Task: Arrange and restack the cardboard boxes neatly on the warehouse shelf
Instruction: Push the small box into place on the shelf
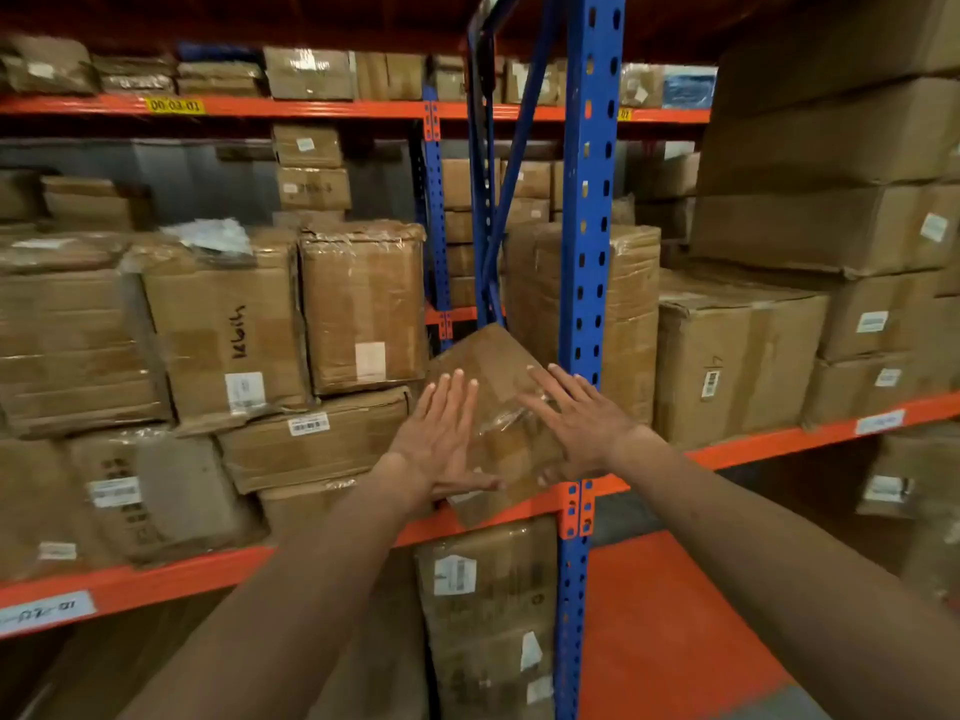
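Nearest the camera, lower half of frame: two bare forearms reaching forward from the bottom corners. Left hand (441,433) and right hand (576,420), both flat, fingers spread, palms laid against a tilted cardboard box (493,387) at frame centre; neither hand curls round it. Box wrapped in clear tape, turned corner-up, sitting on the orange shelf beam (779,441) just left of the blue upright post (589,252).

Below the beam, lower centre: one tall taped box (488,605) with white labels, standing beside the post.

Same shelf level, left of centre: stacked boxes. One upright taped box (363,304) with a pale label, touching the tilted box's left side; beside it a box with handwritten marking (228,324); beneath them a flattened box with barcode label (311,439).

Right of the post: a large box (727,366) with barcode sticker, and further stacked boxes rising to the upper right of frame.

Far, upper frame: a second rack with orange beam carrying a yellow location tag (174,105), with small boxes above and below it. Detail there blurred.
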The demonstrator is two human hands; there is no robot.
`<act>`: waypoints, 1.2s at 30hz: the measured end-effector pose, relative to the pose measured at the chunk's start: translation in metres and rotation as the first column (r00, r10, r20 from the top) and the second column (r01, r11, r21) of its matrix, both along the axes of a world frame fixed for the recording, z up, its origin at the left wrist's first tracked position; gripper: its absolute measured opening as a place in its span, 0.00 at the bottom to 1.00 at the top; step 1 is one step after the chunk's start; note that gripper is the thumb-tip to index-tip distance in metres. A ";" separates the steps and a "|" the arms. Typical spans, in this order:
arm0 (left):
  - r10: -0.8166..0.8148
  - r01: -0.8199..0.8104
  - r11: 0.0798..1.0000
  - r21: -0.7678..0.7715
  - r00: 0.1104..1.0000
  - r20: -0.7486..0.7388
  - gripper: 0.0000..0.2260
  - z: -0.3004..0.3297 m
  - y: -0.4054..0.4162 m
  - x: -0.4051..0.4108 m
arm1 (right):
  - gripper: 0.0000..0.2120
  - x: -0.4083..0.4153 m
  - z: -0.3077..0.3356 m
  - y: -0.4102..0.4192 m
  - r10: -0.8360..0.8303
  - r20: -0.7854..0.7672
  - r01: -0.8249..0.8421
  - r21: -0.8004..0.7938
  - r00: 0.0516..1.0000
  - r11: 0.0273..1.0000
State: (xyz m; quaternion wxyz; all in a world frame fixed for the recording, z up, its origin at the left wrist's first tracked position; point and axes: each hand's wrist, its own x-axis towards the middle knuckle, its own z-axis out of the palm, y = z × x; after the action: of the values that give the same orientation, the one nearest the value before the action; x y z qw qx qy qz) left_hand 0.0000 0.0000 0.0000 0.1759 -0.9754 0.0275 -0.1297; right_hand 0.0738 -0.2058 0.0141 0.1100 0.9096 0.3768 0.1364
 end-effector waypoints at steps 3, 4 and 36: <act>0.071 -0.076 0.996 -0.047 0.992 -0.107 0.57 -0.017 0.002 0.027 | 0.55 0.025 -0.015 0.000 -0.029 -0.012 0.029 -0.023 0.999 0.999; 0.077 -0.086 0.994 -0.074 0.990 -0.122 0.57 -0.022 0.004 0.031 | 0.55 0.029 -0.021 0.003 -0.024 -0.008 0.024 0.010 1.000 1.000; 0.157 -0.154 0.985 0.076 0.987 -0.038 0.44 -0.090 0.023 0.194 | 0.17 0.197 -0.129 0.072 -0.085 0.333 0.004 0.236 0.939 0.972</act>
State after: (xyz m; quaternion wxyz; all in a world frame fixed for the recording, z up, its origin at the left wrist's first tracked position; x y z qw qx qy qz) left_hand 0.1942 0.0234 -0.0897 0.2203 -0.9701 -0.0404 -0.0931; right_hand 0.2703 -0.1335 -0.1151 0.0697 0.8872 0.3127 0.3321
